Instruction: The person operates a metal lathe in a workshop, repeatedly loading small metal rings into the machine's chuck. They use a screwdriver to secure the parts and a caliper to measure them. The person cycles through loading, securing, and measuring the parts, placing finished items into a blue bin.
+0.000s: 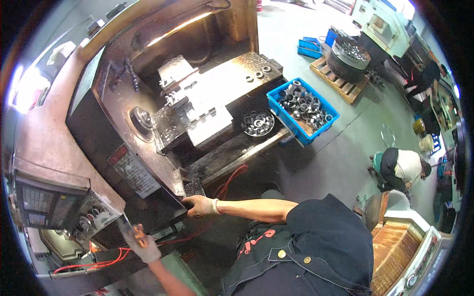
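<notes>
At the lower left, my gloved left hand [147, 250] is closed on an orange-handled tool [140, 236] with a thin metal rod; motion blur hides its exact kind. The tool is beside the control panel [94, 217]. My right hand [201, 205], in a pale glove, grips the lower edge of the dark sliding door [143, 185] of a lathe, fingers curled over it. Inside the lathe a round chuck [142, 119] faces a brightly lit tool slide [207, 126]. Three metal rings [258, 75] lie on the flat bed cover.
A round tray [258, 123] of metal rings and a blue crate [311, 134] of rings stand beyond the slide. Red hose [116, 261] runs below the panel. At right, a drum [348, 59] sits on a pallet [335, 81], and a person [402, 165] is bent over.
</notes>
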The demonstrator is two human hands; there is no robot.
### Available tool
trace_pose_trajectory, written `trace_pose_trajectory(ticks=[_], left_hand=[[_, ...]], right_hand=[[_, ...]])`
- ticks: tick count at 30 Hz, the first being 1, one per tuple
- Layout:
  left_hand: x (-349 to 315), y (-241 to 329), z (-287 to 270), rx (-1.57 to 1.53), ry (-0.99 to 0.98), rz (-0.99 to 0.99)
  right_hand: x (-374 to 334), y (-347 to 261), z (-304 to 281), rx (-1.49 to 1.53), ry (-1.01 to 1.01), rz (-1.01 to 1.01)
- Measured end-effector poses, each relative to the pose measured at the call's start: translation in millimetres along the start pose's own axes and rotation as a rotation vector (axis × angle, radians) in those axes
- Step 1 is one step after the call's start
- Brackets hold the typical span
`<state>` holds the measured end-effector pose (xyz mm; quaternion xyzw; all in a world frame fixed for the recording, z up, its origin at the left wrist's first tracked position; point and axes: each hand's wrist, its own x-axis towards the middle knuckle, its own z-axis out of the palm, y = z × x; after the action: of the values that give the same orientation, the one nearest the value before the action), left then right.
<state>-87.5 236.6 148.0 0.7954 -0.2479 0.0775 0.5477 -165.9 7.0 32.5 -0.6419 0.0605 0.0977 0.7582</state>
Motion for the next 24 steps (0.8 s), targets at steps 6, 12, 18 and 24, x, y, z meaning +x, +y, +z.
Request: trace_pose_trajectory(ticks=[6, 12, 18, 24], left_hand=[[-76.1, 21.2, 108.8, -0.507, -0.112, -0.290], [-72.5, 15.7, 188.2, -0.170, -0.320, -0.003], [-87.3, 3.1, 227.7, -0.337, -0.340, -0.262], [-76.3, 42.4, 257.7, -0.229, -0.376, -0.274]], right_hand=[[-58.6, 4.3, -66.0, -0.021, 0.064, -0.061], [-128.4, 54.0, -177.8, 1.012, 0.213, -0.054], [-183.4, 77.3, -267.9, 1.419, 0.249, -0.289], [-187.9, 98.7, -316.3, 1.366, 0.303, -0.358]])
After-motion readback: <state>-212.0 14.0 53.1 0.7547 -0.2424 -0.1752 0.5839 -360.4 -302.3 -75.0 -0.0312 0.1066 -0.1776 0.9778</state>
